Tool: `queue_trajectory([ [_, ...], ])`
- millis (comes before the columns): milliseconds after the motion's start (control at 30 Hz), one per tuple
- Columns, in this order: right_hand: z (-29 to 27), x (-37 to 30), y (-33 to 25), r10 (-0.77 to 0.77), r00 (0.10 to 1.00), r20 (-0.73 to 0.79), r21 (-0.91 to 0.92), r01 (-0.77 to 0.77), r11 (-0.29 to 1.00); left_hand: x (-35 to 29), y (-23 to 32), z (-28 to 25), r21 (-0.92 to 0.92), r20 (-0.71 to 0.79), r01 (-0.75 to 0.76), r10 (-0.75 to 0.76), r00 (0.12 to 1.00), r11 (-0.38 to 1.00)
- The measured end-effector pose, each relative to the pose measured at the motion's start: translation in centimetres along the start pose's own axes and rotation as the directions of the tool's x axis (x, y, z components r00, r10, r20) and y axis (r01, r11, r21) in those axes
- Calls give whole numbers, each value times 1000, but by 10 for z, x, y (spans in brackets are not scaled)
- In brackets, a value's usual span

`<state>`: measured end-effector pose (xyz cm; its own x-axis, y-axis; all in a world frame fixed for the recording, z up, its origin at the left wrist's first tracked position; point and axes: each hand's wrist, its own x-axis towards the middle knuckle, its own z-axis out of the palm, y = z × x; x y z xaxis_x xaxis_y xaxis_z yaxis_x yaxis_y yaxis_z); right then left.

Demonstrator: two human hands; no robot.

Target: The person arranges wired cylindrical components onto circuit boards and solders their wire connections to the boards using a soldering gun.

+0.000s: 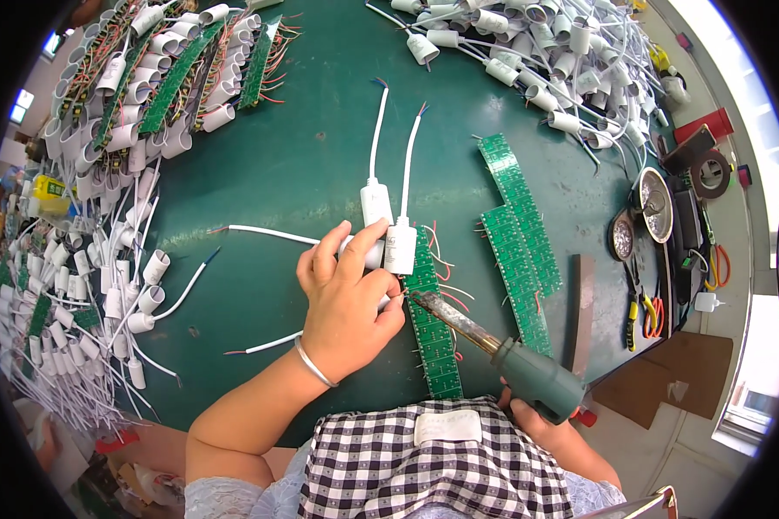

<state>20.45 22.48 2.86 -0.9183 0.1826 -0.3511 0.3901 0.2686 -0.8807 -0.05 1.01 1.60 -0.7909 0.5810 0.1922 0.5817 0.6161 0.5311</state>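
My left hand (346,285) is closed, thumb and index finger pinching a white cabled cylinder (384,303), mostly hidden by the hand, at the left edge of a green circuit board strip (437,346). Two more such cylinders, one (375,202) and another (400,249), lie at my fingertips with their cables pointing away. A third cable (273,232) runs off to the left. In my right hand (532,417), partly hidden below the handle, is a soldering iron (537,376) with a dark green handle. Its darkened tip meets the strip's edge close to my left thumb and index finger.
More green board strips (519,233) lie to the right, near a brown bar (582,303). White cabled cylinders are heaped at the far right (563,60) and left (95,303); board-fitted ones (164,78) stand far left. Metal bowls (653,203) and pliers (634,320) sit right.
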Motion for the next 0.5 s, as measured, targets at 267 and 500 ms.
queue_trajectory([
  [267,2,3,-6,-22,1000,-3,61,22,998,0,-2,-1,-11,24,0,1,1000,1000],
  [500,-2,5,-7,-171,985,20,-130,172,977,2,2,-3,2,39,4,-4,999,1000],
])
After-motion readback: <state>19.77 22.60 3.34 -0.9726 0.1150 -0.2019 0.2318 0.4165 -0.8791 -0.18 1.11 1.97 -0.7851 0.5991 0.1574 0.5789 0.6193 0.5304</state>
